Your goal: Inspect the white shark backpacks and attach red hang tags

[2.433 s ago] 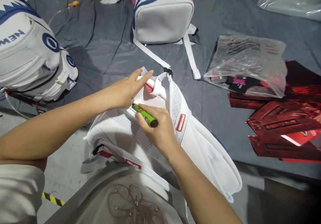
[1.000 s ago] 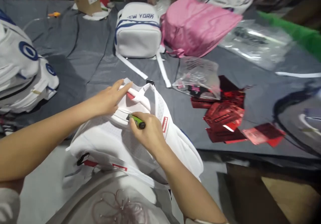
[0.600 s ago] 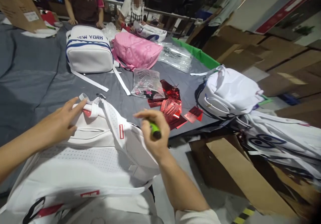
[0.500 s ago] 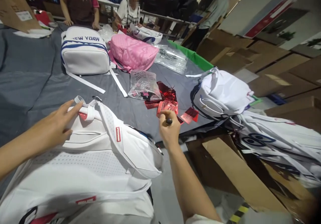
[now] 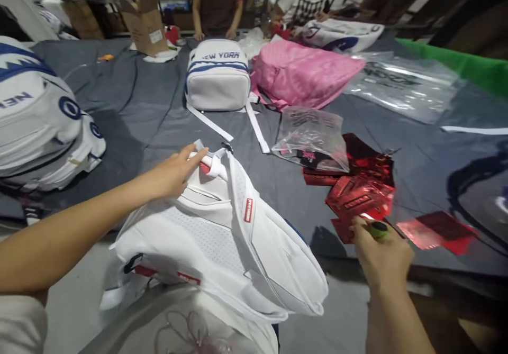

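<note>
A white backpack point(image 5: 270, 259) lies tilted at the table's near edge, its straps and perforated back panel facing up. Red labels show on its strap and lower edge. My left hand point(image 5: 172, 174) grips the top of this backpack beside its carry loop, thumb and fingers closed. My right hand point(image 5: 383, 253) is closed round a short handle-like tool point(image 5: 378, 229) with a dark round end and some green; the rest is hidden in the fist. That hand is over the near edge of a pile of red foil packets point(image 5: 357, 195), its fingertips at the packets.
Across the grey-covered table point(image 5: 159, 116) are a small white NEW YORK backpack point(image 5: 218, 87), a pink bag point(image 5: 305, 73), clear plastic bags point(image 5: 313, 132) and a loose red packet point(image 5: 436, 229). White backpacks point(image 5: 35, 116) stand at left. Two people are at the far side.
The view has swung left, bringing the left-hand backpacks into sight. My right hand has moved closer to the near edge of the red packets, still holding the tool. My left hand keeps its grip.
</note>
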`<action>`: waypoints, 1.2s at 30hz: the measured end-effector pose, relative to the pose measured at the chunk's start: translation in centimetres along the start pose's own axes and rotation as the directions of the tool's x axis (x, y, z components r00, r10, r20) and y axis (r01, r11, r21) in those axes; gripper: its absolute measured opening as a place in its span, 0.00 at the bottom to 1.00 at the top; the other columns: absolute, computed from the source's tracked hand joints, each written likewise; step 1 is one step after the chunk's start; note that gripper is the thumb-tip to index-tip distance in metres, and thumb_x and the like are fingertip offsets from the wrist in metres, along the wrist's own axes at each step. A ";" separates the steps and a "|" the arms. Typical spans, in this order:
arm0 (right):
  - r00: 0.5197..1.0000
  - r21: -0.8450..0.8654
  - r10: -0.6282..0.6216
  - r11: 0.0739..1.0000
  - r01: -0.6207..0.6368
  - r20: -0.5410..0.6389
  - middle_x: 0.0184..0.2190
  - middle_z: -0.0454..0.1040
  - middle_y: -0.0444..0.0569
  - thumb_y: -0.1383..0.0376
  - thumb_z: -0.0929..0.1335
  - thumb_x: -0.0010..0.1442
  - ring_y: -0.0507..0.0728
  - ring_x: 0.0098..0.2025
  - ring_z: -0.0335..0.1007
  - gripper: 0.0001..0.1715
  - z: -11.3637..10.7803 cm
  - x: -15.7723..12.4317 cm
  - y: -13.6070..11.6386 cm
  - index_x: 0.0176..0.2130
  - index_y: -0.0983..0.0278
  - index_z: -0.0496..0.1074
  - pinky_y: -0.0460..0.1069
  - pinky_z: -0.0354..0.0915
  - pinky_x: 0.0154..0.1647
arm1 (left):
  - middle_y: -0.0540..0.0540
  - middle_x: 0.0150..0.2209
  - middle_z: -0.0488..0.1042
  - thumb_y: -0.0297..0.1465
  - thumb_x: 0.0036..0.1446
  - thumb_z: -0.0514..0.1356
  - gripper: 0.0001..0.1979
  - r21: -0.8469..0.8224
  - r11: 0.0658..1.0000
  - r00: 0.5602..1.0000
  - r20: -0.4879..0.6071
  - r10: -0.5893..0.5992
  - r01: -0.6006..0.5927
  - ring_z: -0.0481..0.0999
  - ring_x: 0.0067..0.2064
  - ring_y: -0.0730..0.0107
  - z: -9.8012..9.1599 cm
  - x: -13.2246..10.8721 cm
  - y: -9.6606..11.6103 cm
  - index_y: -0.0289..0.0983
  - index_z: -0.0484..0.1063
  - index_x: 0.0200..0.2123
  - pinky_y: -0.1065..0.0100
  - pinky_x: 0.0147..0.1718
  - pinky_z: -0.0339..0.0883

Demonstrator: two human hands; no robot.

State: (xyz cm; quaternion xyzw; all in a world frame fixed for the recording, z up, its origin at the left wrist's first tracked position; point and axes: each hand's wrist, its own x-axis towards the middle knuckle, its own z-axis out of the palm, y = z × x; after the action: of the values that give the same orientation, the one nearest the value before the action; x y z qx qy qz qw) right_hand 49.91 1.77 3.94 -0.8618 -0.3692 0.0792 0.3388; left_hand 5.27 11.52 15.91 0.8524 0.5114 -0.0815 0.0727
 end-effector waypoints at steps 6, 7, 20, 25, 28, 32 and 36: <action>0.977 0.015 -0.214 0.977 0.214 -0.007 0.25 0.76 0.54 0.56 0.67 0.53 0.59 0.29 0.71 0.11 -1.3 -1.8 -2.7 0.33 0.58 0.76 0.53 0.62 0.33 | 0.34 0.72 0.42 0.22 0.52 0.56 0.45 -0.011 0.999 0.999 -0.035 0.034 -0.034 0.63 0.65 0.46 0.2 -1.0 -0.3 0.41 0.39 0.71 0.56 0.58 0.65; 0.971 -0.052 -0.237 0.970 0.237 0.017 0.27 0.76 0.54 0.57 0.65 0.55 0.59 0.29 0.72 0.14 -1.5 -1.7 -2.8 0.35 0.61 0.76 0.52 0.62 0.33 | 0.34 0.71 0.42 0.23 0.53 0.55 0.45 -0.014 0.999 0.997 -0.056 0.045 -0.046 0.63 0.66 0.46 0.5 -1.0 -0.5 0.41 0.40 0.71 0.56 0.59 0.65; 0.877 -0.518 -0.353 0.710 0.478 0.326 0.50 0.74 0.61 0.68 0.61 0.65 0.62 0.51 0.71 0.18 9.0 5.3 -10.3 0.50 0.68 0.73 0.49 0.64 0.41 | 0.38 0.72 0.44 0.22 0.54 0.55 0.45 -0.027 0.995 0.976 -0.202 0.084 -0.091 0.65 0.64 0.44 3.4 -0.3 -2.0 0.46 0.39 0.71 0.52 0.56 0.68; 0.882 -0.597 -0.333 0.649 0.472 0.334 0.52 0.72 0.68 0.74 0.58 0.66 0.64 0.56 0.68 0.21 12.5 11.5 -11.8 0.51 0.75 0.72 0.50 0.66 0.45 | 0.43 0.72 0.43 0.19 0.52 0.55 0.48 -0.043 0.997 0.972 -0.231 0.045 -0.056 0.63 0.65 0.45 4.1 -0.1 -2.0 0.52 0.37 0.71 0.51 0.55 0.70; 0.860 -0.609 -0.321 0.608 0.508 0.397 0.42 0.77 0.67 0.74 0.59 0.65 0.63 0.47 0.75 0.18 13.6 13.2 -11.1 0.45 0.75 0.75 0.50 0.67 0.43 | 0.43 0.73 0.41 0.18 0.52 0.55 0.50 -0.066 0.997 0.984 -0.176 0.016 -0.028 0.62 0.66 0.44 3.8 -0.1 -1.5 0.53 0.35 0.71 0.50 0.57 0.68; 0.810 -0.611 -0.400 0.531 0.587 0.430 0.45 0.77 0.67 0.73 0.57 0.67 0.65 0.51 0.74 0.21 14.6 13.2 -10.0 0.47 0.74 0.75 0.52 0.68 0.45 | 0.41 0.73 0.40 0.15 0.51 0.53 0.51 -0.101 0.995 0.994 -0.110 -0.019 0.008 0.60 0.67 0.44 3.1 -0.1 -0.7 0.52 0.33 0.71 0.48 0.59 0.66; 0.814 -0.641 -0.423 0.506 0.577 0.398 0.52 0.72 0.70 0.66 0.58 0.69 0.67 0.55 0.71 0.22 15.1 13.5 -10.0 0.53 0.73 0.71 0.53 0.68 0.44 | 0.40 0.73 0.41 0.14 0.52 0.52 0.51 -0.120 0.993 0.994 -0.108 -0.028 0.015 0.61 0.66 0.44 2.7 -0.2 -0.4 0.53 0.34 0.71 0.47 0.57 0.67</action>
State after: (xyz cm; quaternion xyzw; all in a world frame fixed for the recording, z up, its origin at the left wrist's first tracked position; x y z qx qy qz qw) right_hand 47.87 23.96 0.43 -0.7655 -0.6324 -0.0969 -0.0679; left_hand 4.64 10.94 13.27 0.8442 0.5277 -0.0050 0.0944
